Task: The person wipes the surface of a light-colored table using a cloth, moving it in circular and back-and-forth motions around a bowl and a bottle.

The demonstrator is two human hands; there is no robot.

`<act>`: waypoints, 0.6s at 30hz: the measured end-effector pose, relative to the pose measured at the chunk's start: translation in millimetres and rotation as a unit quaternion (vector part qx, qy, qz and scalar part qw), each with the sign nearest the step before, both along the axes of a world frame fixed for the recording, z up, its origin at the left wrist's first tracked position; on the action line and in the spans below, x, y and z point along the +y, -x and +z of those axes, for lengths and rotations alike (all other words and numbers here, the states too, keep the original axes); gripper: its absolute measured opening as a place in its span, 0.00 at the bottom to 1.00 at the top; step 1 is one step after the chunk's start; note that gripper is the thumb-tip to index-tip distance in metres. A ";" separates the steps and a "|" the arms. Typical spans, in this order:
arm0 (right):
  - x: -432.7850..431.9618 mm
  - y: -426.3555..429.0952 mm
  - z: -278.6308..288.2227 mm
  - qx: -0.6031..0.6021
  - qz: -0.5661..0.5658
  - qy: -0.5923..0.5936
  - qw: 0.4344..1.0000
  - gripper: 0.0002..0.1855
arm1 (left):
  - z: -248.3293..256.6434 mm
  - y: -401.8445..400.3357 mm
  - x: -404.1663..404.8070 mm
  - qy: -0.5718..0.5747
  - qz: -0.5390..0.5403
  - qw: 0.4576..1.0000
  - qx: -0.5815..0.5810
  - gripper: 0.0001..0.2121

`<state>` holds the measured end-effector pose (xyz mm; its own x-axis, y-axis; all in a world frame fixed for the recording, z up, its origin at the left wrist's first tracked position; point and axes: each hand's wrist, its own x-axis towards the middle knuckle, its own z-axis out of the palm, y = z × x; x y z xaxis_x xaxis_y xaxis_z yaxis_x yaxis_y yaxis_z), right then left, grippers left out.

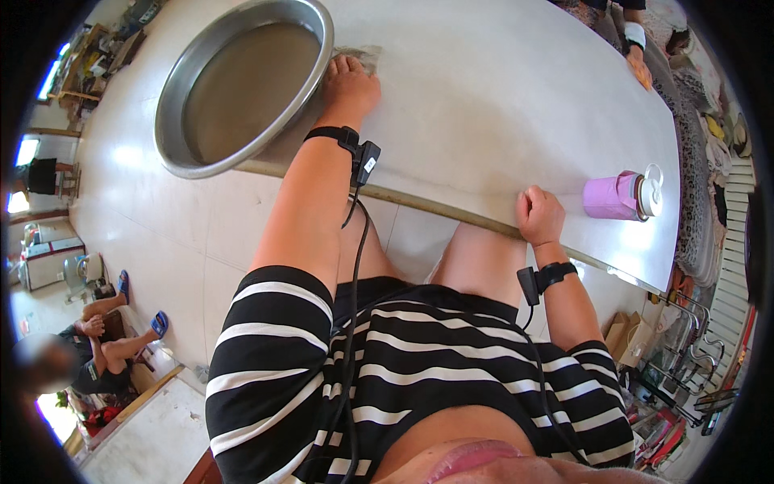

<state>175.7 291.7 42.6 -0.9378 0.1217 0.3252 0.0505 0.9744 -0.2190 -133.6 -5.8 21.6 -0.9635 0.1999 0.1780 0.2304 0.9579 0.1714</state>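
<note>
A large metal basin [323, 57] of murky brown water stands at the upper left of the white table [459, 109]. Close beside its rim, my left hand [351, 88] rests palm down on the tabletop, fingers close together at a dark, wet-looking smear [367, 56]. Whatever may lie under those fingers is hidden. My right hand [540, 215] is closed in a loose fist at the near table edge, with nothing visible in it. To the right of that fist lies a bottle in a pink cover [611, 196] with a white lid. Both wrists wear black straps with cabled devices.
Across the table at the upper right, another person's hand [640, 69] touches the far edge area, near patterned fabric [689, 181]. A person [109, 357] sits at the lower left. Metal-framed items [695, 339] and a cardboard box [629, 339] stand at the lower right.
</note>
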 end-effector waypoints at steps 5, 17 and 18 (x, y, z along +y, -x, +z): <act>4.3 -0.5 1.7 0.016 -0.002 -0.003 1.000 0.11 | 6.6 0.5 9.0 -0.005 -0.027 0.998 -0.061 0.33; -0.2 0.7 1.5 0.004 -0.011 -0.022 1.000 0.10 | 31.8 -173.5 -34.0 0.016 -0.181 0.982 -0.059 0.37; -1.8 2.0 3.1 0.000 -0.012 -0.021 1.000 0.10 | 30.2 -174.7 -37.6 0.009 -0.187 0.981 -0.047 0.37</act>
<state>173.7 289.8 45.7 -0.9349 0.1310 0.3298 0.0745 0.9811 -0.1787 41.0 -43.4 51.8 -0.8342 0.5450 0.0843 0.5503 0.8124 0.1928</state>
